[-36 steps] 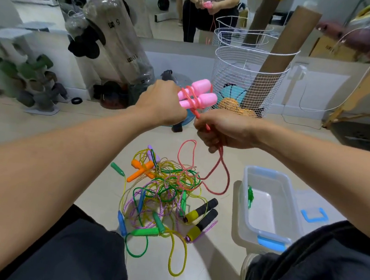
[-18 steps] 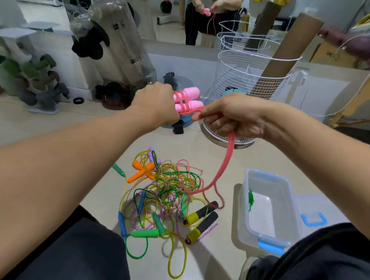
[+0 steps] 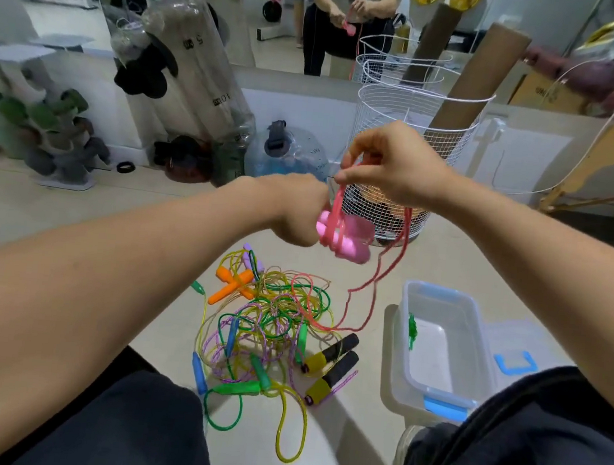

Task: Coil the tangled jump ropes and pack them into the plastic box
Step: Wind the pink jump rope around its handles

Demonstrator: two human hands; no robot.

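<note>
Pink handles (image 3: 346,238) sit clenched in the left hand's (image 3: 292,208) grip; just above, the right hand (image 3: 391,163) pinches their pink cord (image 3: 388,266), which trails below.

floor (image 3: 73,232): tiled | on it: tangled jump ropes (image 3: 270,326), plastic box (image 3: 437,342), wire basket (image 3: 399,158)

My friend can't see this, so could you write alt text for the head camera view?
A person's left hand grips pink handles while the right hand winds pink rope around them, above a tangled rope pile and open plastic box.
</note>
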